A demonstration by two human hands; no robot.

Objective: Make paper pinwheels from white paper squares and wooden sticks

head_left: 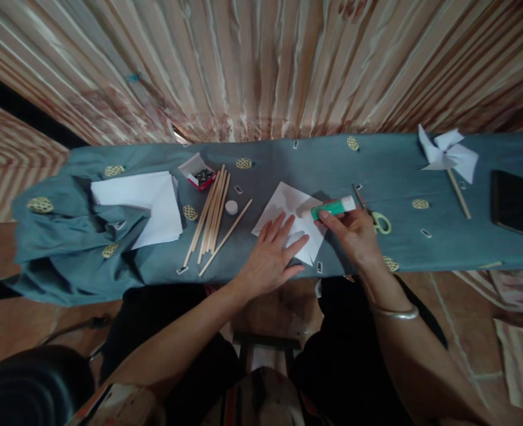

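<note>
Nearest the lens, dark lap and stool; beyond, left hand flat with fingers spread, pinning folded white paper sheet to blue-grey patterned tablecloth. Right hand clenched around green-and-white glue stick, tip at sheet's right edge. Likely faults: sheet sliding on loose cloth, glue smearing onto cloth, yellow-handled scissors nudged by knuckles.

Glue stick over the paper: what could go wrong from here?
1. The right hand holds the glue stick low over the white paper; the left hand pins only the near side, so the far flap could lift or smear.
2. The loose cap lies beside the wooden sticks and may roll off.
3. The scissors lie right behind the right hand; a backward sweep might hit them.
</note>
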